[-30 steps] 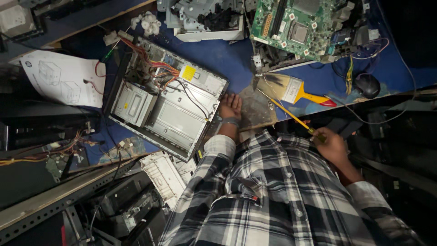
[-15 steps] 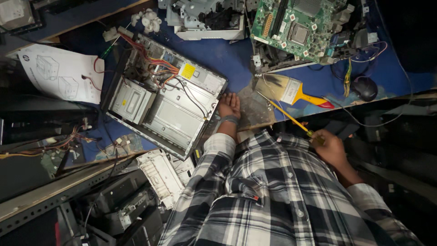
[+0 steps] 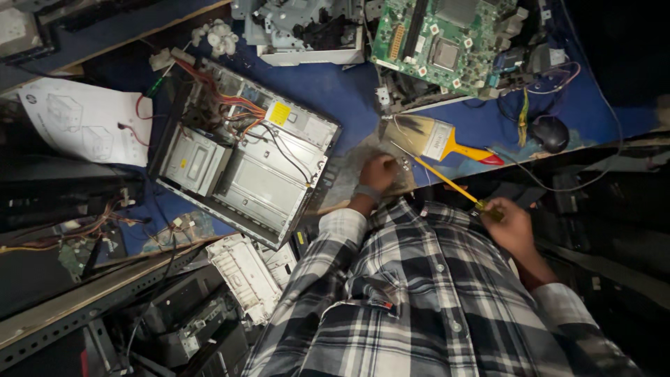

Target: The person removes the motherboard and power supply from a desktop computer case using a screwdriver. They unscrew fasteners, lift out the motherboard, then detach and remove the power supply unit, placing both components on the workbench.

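Screwdriver (image 3: pixel 447 183), yellow handle and long thin shaft, lay slanted over the near edge of the blue table (image 3: pixel 335 84), tip on a small grey metal plate (image 3: pixel 356 171). Right hand (image 3: pixel 508 225) was wrapped shut around the handle; left hand (image 3: pixel 378 172) pressed the plate, fingers curled, probably pinning it. Light, stiff tool, best held by the handle.

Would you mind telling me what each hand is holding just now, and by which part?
The right hand holds a yellow screwdriver by its handle end. The left hand rests on a grey metal plate; whether it has a grip on it cannot be told.
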